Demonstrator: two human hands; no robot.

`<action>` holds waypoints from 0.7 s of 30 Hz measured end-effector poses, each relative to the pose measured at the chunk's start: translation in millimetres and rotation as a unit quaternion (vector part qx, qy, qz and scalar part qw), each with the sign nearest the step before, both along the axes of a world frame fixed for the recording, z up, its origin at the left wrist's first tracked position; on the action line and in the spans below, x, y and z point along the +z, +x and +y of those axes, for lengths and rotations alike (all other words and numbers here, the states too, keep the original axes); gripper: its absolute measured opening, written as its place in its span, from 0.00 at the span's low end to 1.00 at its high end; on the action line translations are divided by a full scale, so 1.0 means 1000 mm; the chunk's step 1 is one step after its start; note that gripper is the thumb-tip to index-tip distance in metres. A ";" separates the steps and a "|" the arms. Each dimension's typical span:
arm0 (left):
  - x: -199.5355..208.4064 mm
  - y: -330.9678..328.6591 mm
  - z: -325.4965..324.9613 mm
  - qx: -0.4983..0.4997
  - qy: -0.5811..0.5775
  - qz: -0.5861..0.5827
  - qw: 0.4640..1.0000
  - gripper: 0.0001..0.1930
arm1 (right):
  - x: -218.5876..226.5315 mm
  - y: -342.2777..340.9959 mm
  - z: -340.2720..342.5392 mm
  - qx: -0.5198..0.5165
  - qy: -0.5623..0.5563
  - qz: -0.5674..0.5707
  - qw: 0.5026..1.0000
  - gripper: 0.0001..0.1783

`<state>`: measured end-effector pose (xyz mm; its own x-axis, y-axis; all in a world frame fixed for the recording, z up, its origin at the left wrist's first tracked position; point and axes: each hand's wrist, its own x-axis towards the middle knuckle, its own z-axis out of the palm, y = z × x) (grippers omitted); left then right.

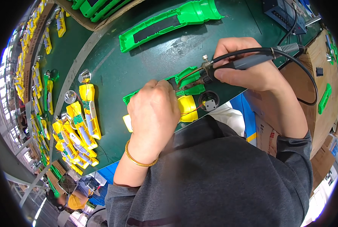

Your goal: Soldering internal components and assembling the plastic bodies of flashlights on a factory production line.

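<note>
My right hand [257, 73] grips a soldering iron [252, 60] with a grey handle; a thin metal feed tube [189, 76] is clamped along its front. The iron's tip points down toward a green plastic half shell [191, 77] on the bench. My left hand [155, 108] is closed over the middle of this shell, and its fingertips are hidden. A yellow plastic housing [188, 108] shows on both sides of that hand. Beside it lies a round black part [208, 101] with a light plate, and red wires run near it.
A longer green half shell [153, 32] lies farther back, near a cardboard box [101, 24] of green shells. Several yellow assemblies [78, 132] with batteries crowd the left. The iron's black cable [313, 81] loops at the right, below a control box [284, 15].
</note>
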<state>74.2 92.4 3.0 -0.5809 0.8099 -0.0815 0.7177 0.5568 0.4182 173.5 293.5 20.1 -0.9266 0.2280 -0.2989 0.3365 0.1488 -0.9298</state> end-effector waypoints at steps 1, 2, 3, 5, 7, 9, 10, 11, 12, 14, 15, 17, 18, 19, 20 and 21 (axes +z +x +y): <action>0.000 0.000 0.000 -0.001 0.000 0.000 1.000 0.07 | 0.000 -0.002 0.000 0.004 -0.005 -0.006 1.000 0.07; 0.000 0.000 0.000 0.000 -0.003 -0.001 1.000 0.07 | 0.000 -0.003 0.000 0.007 -0.009 -0.011 1.000 0.08; 0.000 0.000 0.000 0.001 -0.006 -0.002 1.000 0.07 | 0.002 -0.005 0.000 0.007 -0.010 -0.012 1.000 0.08; -0.001 0.000 0.000 0.002 -0.003 -0.002 1.000 0.06 | 0.009 -0.011 0.001 0.035 0.022 -0.051 0.998 0.08; -0.001 0.000 0.001 0.003 0.000 -0.002 1.000 0.06 | 0.015 -0.016 0.000 0.052 0.065 -0.053 0.995 0.07; 0.001 0.000 0.002 0.007 -0.011 -0.009 1.000 0.06 | 0.020 -0.018 -0.001 0.078 0.121 -0.054 0.988 0.07; 0.002 0.001 0.003 0.006 -0.011 -0.009 1.000 0.06 | 0.020 -0.017 -0.002 0.077 0.122 -0.055 0.988 0.07; 0.002 0.002 0.004 0.004 -0.008 -0.007 1.000 0.06 | 0.019 -0.016 -0.002 0.082 0.115 -0.018 0.990 0.08; 0.003 0.002 0.004 0.003 -0.005 -0.005 1.000 0.06 | 0.019 -0.015 -0.003 0.087 0.108 0.019 0.990 0.08; 0.004 0.002 0.005 -0.001 -0.003 -0.007 1.000 0.06 | 0.022 -0.016 -0.005 0.112 0.142 0.073 0.981 0.09; 0.006 0.003 0.006 -0.003 -0.001 -0.009 1.000 0.06 | 0.026 -0.016 -0.005 0.139 0.176 0.126 0.966 0.09; 0.009 0.004 0.009 -0.001 0.000 -0.012 1.000 0.06 | 0.031 -0.015 -0.004 0.148 0.199 0.139 0.959 0.09; 0.007 0.002 0.007 0.000 0.000 -0.011 1.000 0.06 | 0.029 -0.016 -0.003 0.148 0.193 0.143 0.959 0.10; 0.005 0.001 0.005 -0.003 0.000 -0.010 1.000 0.06 | 0.028 -0.017 -0.003 0.149 0.187 0.146 0.960 0.10; 0.003 -0.001 0.003 -0.008 0.003 -0.006 1.000 0.06 | 0.027 -0.016 -0.002 0.130 0.146 0.131 0.972 0.10; 0.002 -0.001 0.001 -0.008 0.006 -0.002 1.000 0.06 | 0.029 -0.013 0.000 0.132 0.145 0.131 0.972 0.10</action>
